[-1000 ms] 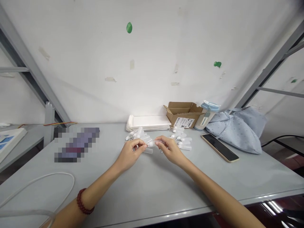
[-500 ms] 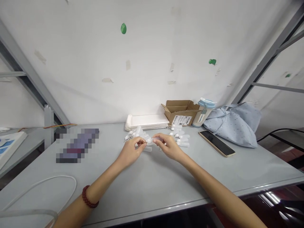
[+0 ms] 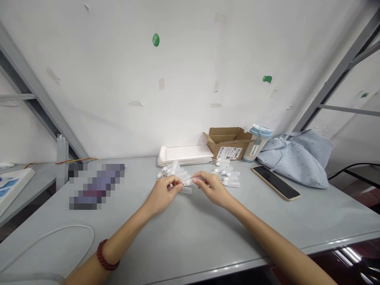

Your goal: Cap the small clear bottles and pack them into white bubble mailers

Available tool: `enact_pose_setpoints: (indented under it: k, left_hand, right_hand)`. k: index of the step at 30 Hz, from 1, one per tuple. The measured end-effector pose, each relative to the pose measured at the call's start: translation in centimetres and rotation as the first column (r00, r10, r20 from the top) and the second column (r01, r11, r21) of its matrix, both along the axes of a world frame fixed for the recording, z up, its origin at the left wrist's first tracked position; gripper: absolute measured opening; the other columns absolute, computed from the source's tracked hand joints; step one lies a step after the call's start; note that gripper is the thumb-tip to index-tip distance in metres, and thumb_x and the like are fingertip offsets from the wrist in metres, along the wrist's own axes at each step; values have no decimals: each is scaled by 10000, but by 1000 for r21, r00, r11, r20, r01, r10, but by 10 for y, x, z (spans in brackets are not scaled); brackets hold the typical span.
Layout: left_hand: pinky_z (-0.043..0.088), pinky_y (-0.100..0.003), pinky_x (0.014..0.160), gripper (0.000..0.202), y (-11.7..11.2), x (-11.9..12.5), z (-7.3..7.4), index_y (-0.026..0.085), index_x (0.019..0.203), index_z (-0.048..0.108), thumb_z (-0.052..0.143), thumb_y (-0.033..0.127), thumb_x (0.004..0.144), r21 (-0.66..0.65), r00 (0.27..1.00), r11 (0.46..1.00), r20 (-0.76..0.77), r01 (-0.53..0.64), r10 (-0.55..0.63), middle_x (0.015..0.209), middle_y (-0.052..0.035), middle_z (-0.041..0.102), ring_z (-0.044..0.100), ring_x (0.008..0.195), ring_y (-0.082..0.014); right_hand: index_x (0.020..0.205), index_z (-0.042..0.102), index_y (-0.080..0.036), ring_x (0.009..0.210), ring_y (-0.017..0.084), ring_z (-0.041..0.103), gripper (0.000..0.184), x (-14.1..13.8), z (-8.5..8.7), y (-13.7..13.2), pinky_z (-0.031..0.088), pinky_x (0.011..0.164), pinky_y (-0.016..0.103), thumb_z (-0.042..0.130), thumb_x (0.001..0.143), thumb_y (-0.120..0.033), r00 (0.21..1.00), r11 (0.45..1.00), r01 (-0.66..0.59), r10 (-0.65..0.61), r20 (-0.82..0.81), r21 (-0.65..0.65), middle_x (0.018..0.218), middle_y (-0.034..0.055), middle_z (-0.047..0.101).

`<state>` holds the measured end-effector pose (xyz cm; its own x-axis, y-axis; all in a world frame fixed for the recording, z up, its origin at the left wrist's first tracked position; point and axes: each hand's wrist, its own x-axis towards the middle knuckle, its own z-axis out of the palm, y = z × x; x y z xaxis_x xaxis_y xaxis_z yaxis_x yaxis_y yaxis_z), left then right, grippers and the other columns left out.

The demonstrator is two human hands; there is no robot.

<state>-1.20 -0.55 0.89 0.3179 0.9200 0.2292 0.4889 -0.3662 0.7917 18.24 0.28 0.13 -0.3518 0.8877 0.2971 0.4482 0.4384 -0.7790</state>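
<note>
My left hand [image 3: 162, 194] and my right hand [image 3: 213, 189] meet over the middle of the table, thumb and fingers of each pinched together. Between their fingertips is a small translucent plastic bottle [image 3: 187, 182] with a white part, partly covered by the fingers. Just behind my left hand lies a pile of similar clear bottles [image 3: 175, 168], and one more bottle [image 3: 186, 190] lies below the fingertips. Several bottles with white tops [image 3: 231, 184] lie in a second group beyond my right hand.
Against the wall are a stack of white packets [image 3: 187, 153], an open cardboard box [image 3: 228, 152] and a blue-lidded cup [image 3: 257, 144]. To the right lie a phone [image 3: 276, 183] and a light blue cloth bag [image 3: 299, 158]. A white cable [image 3: 59, 228] curves at the left, near a pixelated object [image 3: 99, 186].
Both hands keep their pinch at nearly the same place, with small finger shifts around the bottle. The whole view has tipped slightly, so things appear a little lower.
</note>
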Motion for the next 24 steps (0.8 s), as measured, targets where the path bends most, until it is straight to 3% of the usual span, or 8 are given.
enact_pose_setpoints:
  k: [4, 7, 10, 12, 14, 20, 24]
  left_hand:
    - [380, -252, 620, 189, 4, -3, -4, 187, 701, 606, 479, 289, 797, -13, 999, 1000, -40, 27, -28, 694, 4, 637, 536, 669, -150]
    - [388, -253, 650, 188, 14, -13, -2, 192, 722, 631, 494, 301, 791, 79, 995, 997, -103, 7, 2, 749, -6, 663, 550, 706, -155]
    - [397, -257, 674, 184, 26, -29, -3, 189, 754, 636, 502, 312, 780, 208, 965, 952, -88, -224, 246, 762, -14, 668, 548, 703, -158]
    - [407, -256, 658, 208, 34, -37, -8, 180, 752, 631, 495, 335, 777, 190, 915, 902, -33, -389, 401, 752, -17, 672, 547, 676, -158]
    - [417, -258, 651, 232, 39, -41, -14, 165, 764, 631, 488, 348, 774, 153, 881, 871, -4, -466, 473, 746, -27, 674, 552, 670, -162]
    - [437, -308, 732, 248, 45, -36, -32, 178, 793, 640, 445, 332, 796, 254, 900, 887, -108, -386, 422, 818, -46, 685, 567, 782, -204]
    - [437, -345, 785, 252, 47, -36, -39, 176, 898, 638, 437, 286, 795, 333, 886, 873, -177, -356, 429, 860, -58, 674, 550, 850, -234]
  right_hand:
    - [925, 540, -174, 523, 110, 398, 270, -4, -5, 0, 315, 534, 239, 389, 899, -396, 1000, 1000, 6, -6, 27, -7, 582, -35, 455]
    - [1078, 450, -172, 599, 129, 465, 286, -2, -6, 4, 362, 590, 260, 375, 903, -385, 997, 999, 27, -30, 72, 47, 748, 10, 534]
    - [1196, 350, -187, 708, 147, 519, 368, 4, -8, 11, 400, 635, 281, 381, 901, -404, 990, 993, 73, -84, 113, 98, 991, 71, 545]
    - [1212, 335, -188, 767, 161, 534, 380, 10, -11, 16, 417, 653, 291, 376, 904, -406, 982, 988, 110, -125, 141, 108, 1046, 86, 533]
    - [1202, 351, -179, 830, 180, 540, 362, 15, -14, 21, 429, 689, 309, 374, 907, -388, 972, 984, 131, -152, 179, 124, 1050, 96, 535]
    - [1056, 490, -169, 927, 206, 528, 191, 26, -18, 34, 430, 795, 353, 402, 897, -226, 922, 955, 92, -189, 339, 282, 1049, 105, 544]
    - [997, 552, -152, 952, 228, 512, 183, 38, -17, 42, 419, 807, 359, 417, 875, -135, 837, 921, 87, -274, 473, 380, 1018, 117, 565]
